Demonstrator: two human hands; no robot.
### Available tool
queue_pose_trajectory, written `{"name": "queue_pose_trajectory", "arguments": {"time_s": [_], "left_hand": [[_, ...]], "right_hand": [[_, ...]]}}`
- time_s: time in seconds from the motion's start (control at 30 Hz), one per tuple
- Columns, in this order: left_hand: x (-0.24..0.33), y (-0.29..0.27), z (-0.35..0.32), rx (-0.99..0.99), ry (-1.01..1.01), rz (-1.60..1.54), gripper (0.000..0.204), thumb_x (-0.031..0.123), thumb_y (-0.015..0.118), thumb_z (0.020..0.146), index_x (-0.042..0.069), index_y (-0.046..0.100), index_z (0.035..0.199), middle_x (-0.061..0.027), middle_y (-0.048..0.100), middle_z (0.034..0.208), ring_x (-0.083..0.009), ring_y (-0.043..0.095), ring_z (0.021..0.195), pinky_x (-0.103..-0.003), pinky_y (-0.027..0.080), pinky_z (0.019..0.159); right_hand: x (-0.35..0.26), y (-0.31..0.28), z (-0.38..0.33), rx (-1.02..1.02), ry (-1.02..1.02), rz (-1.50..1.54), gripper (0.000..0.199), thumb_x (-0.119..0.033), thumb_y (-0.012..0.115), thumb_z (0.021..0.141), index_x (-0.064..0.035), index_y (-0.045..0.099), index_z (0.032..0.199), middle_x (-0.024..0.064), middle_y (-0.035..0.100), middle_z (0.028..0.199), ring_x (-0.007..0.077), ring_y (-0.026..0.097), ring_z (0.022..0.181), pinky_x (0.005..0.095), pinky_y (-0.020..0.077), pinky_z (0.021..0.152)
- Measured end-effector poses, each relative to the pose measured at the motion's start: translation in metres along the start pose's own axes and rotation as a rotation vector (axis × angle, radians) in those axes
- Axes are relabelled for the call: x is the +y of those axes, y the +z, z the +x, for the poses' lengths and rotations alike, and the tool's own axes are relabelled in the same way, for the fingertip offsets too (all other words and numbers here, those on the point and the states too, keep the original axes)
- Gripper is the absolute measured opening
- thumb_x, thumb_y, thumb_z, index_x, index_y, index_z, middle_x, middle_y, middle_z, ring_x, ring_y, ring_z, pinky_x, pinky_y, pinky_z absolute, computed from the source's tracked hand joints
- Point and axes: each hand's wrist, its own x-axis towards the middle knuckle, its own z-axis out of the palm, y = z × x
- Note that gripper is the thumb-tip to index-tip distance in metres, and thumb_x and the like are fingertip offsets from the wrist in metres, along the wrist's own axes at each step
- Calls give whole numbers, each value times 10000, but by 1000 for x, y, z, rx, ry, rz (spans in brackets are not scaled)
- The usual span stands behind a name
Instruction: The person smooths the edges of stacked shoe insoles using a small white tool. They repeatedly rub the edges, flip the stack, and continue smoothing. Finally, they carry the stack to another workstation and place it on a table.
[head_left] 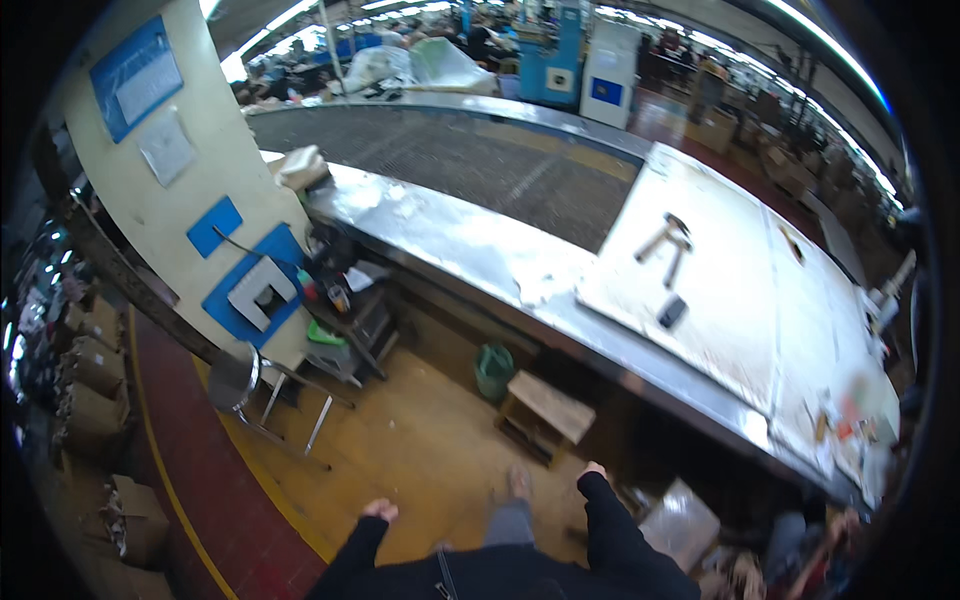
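My left hand (380,510) hangs low over the tan floor, its fingers loosely curled, and nothing shows in it. On the other side, my right hand (593,468) is also curled, with no object visible in it; it is nearest to a small wooden stool (548,402) and the long metal-edged table. Neither hand touches anything that I can see. On the table's white board (720,350) lie two hammers (655,243) with wooden handles, their heads close together. A small dark block (673,311) rests near them.
A green bin (493,372) stands beside the wooden stool. To the left are a metal-framed stool (235,380), a pillar (150,240) with blue panels, and cardboard boxes (95,365) past a red walkway. A plastic-wrapped box (680,525) sits at lower right. Scraps (845,430) litter the board's right end.
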Motion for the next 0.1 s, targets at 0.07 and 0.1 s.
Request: {"name": "queue_pose_trajectory", "arguments": {"time_s": [0.07,0.1], "left_hand": [[-55,-22,-8,-533,-222,-1129,289,304,660,845,116,520,676,-37,574,716,-149,500,625,-356,417,551],[-38,-10,-6,-387,-252,-871,285,307,661,843,114,520,688,-40,575,726,-152,501,635,-357,417,561]], "right_hand": [[-81,-39,48,115,-92,53,428,-201,670,764,-61,614,1165,230,541,1302,376,552,1175,405,486,962],[-71,-60,57,106,-128,59,428,-201,670,764,-61,614,1165,230,541,1302,376,552,1175,405,486,962]]}}
